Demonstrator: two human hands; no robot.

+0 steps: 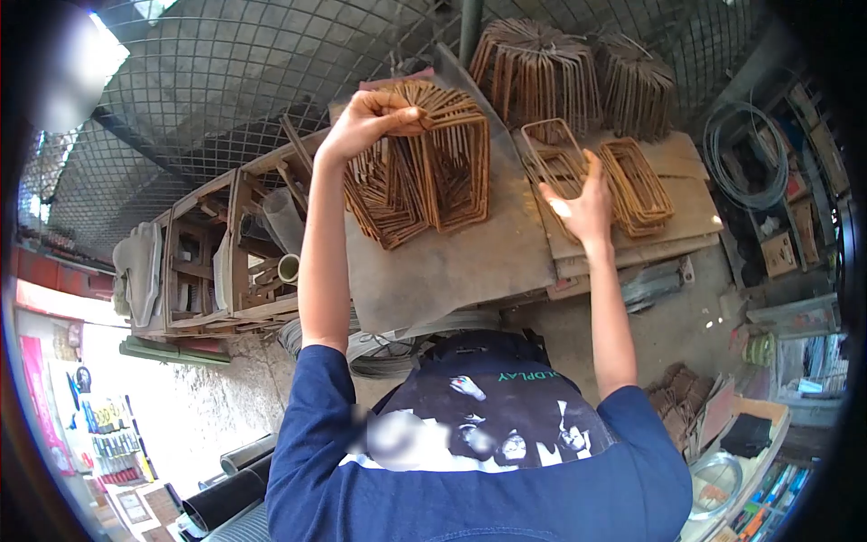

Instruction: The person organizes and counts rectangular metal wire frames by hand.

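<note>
A stack of rusty wire frames (461, 176) stands on the worktop, its top corner under the left hand (375, 122). That hand's thumb and finger are pinched together, apparently on wire at the corner. Just right of it, a thin wire loop (545, 123) stands tilted at the right hand (581, 210), whose thumb and fingers spread wide across it; whether they clasp it I cannot tell. A light pinch near a bend should part one frame without dragging its neighbours, and keeping the corners aligned should stop snags. Beside the right hand lies another pile of frames (641, 190). Bigger bunches (533, 77) stand behind, before a mesh fence (271, 59); bare worktop (442, 285) shows nearer the person.
</note>
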